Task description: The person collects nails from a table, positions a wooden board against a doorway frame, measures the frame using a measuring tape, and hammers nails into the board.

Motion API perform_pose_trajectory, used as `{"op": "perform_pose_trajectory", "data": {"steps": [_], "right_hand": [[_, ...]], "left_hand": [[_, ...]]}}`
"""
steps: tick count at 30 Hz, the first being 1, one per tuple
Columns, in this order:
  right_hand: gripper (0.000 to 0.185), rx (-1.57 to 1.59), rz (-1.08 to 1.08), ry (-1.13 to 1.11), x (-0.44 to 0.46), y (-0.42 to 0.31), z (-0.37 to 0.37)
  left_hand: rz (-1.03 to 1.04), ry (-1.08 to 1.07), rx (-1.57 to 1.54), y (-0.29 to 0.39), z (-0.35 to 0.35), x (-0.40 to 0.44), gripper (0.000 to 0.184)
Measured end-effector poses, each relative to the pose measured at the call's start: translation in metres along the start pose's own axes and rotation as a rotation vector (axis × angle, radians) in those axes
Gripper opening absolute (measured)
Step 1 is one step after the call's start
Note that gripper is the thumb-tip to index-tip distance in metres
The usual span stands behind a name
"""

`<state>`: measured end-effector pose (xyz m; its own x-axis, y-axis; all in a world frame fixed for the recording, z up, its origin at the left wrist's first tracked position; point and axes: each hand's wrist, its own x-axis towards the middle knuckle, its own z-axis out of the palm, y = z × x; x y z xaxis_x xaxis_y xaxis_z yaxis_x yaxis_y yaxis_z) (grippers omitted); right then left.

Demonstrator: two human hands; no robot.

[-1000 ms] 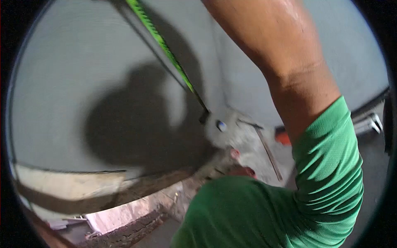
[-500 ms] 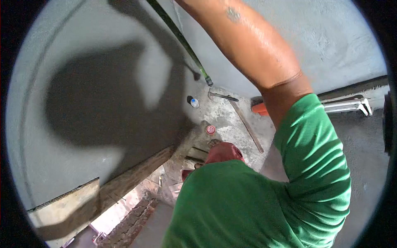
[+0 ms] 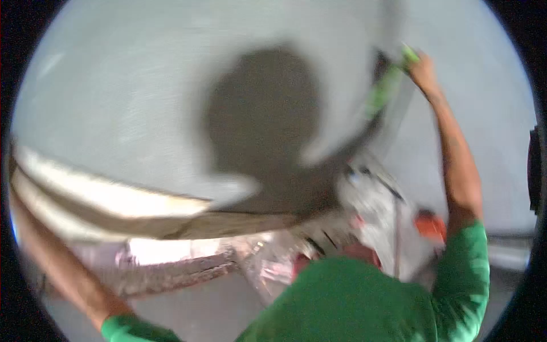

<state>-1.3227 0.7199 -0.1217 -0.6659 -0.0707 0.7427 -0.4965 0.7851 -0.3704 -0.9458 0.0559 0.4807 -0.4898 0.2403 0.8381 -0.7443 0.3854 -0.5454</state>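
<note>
High on the right, my right hand (image 3: 423,73) is closed around the upper end of a long green bar (image 3: 386,91). The bar slants down to the left against the grey wall (image 3: 142,97), and motion blur hides its exact kind. My right arm is raised, the green sleeve below it. My left forearm (image 3: 62,273) stretches to the far left edge, where the left hand is cut off by the dark rim of the lens. A large shadow of a head and arm falls on the wall.
A pale ledge (image 3: 108,196) runs along the wall's lower left, above rough brickwork (image 3: 176,273). On the floor at right are a blurred hammer (image 3: 390,187), a wooden strip (image 3: 397,233) and an orange object (image 3: 431,226).
My view has swung left and up toward the wall. The right hand, out of sight before, now shows with the green bar. My left forearm has come into view.
</note>
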Motion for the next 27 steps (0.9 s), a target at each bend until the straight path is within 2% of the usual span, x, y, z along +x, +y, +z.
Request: {"op": "perform_pose_trajectory", "data": {"steps": [1,2,3,4,5,6,7,8,10,11,13,14,15,16,17,18,20,22,23,26,27], "right_hand": [[0.025,-0.118,-0.038,-0.015,-0.012,0.021,0.011],[0.042,-0.114,0.182,-0.323,-0.019,0.051,0.017],[0.048,-0.252,0.067,-0.223,-0.034,0.09,0.036],[0.047,-0.033,0.37,-0.272,-0.033,0.07,0.025],[0.044,0.099,0.358,-0.249,-0.033,0.103,0.039],[0.043,-0.103,0.216,-0.165,-0.037,0.117,0.052],[0.043,-0.077,0.309,-0.29,-0.03,0.099,0.037],[0.047,-0.165,0.24,-0.387,-0.026,0.149,0.056],[0.052,-0.363,0.364,-0.612,-0.004,0.129,0.029],[0.053,-0.424,0.269,-0.628,0.013,0.094,0.01],[0.056,-0.552,0.077,-0.638,0.052,-0.018,-0.048],[0.052,-0.533,0.19,-0.725,0.087,-0.047,-0.044],[0.045,-0.34,0.148,-0.423,0.102,-0.1,-0.05],[0.04,-0.17,-0.11,-0.277,0.113,-0.177,-0.083],[0.037,-0.01,-0.084,-0.413,0.126,-0.274,-0.126],[0.038,0.323,-0.238,-0.306,0.137,-0.312,-0.121],[0.036,0.437,-0.372,-0.132,0.137,-0.447,-0.163],[0.034,0.575,-0.724,0.093,0.148,-0.548,-0.174],[0.032,0.695,-0.81,0.193,0.155,-0.595,-0.172],[0.025,0.918,-0.93,0.447,0.168,-0.707,-0.17],[0.021,0.952,-0.878,0.463,0.173,-0.733,-0.167]], "left_hand": [[-0.021,-0.001,0.018,-0.005,-0.006,-0.002,0.046],[-0.051,-0.003,0.037,-0.01,-0.014,-0.005,0.046],[-0.083,-0.013,0.053,-0.022,-0.024,-0.01,0.047],[-0.121,-0.018,0.03,-0.019,-0.023,-0.013,0.047],[-0.176,-0.013,-0.018,-0.019,-0.029,-0.015,0.048],[-0.233,0.003,-0.097,-0.02,-0.033,-0.017,0.048],[-0.302,0.047,-0.234,-0.017,-0.035,-0.021,0.049],[-0.365,0.102,-0.372,-0.013,-0.036,-0.024,0.05],[-0.453,0.156,-0.556,0.007,-0.065,-0.027,0.059],[-0.478,0.157,-0.625,0.021,-0.088,-0.034,0.064],[-0.496,0.143,-0.713,0.024,-0.086,-0.038,0.07],[-0.607,0.096,-0.825,0.025,-0.09,-0.039,0.071],[-0.61,0.116,-0.834,0.02,-0.089,-0.039,0.071],[-0.61,0.061,-0.91,0.017,-0.087,-0.039,0.073],[-0.603,-0.002,-0.991,0.016,-0.084,-0.04,0.075],[-0.601,0.006,-1.012,0.016,-0.086,-0.041,0.075],[-0.531,-0.013,-1.087,0.016,-0.096,-0.044,0.088],[-0.537,-0.01,-1.085,0.017,-0.105,-0.046,0.093],[-0.545,-0.015,-1.063,0.019,-0.107,-0.046,0.098],[-0.567,-0.004,-1.03,0.018,-0.104,-0.043,0.099],[-0.56,-0.001,-1.036,0.015,-0.104,-0.042,0.099]]}}
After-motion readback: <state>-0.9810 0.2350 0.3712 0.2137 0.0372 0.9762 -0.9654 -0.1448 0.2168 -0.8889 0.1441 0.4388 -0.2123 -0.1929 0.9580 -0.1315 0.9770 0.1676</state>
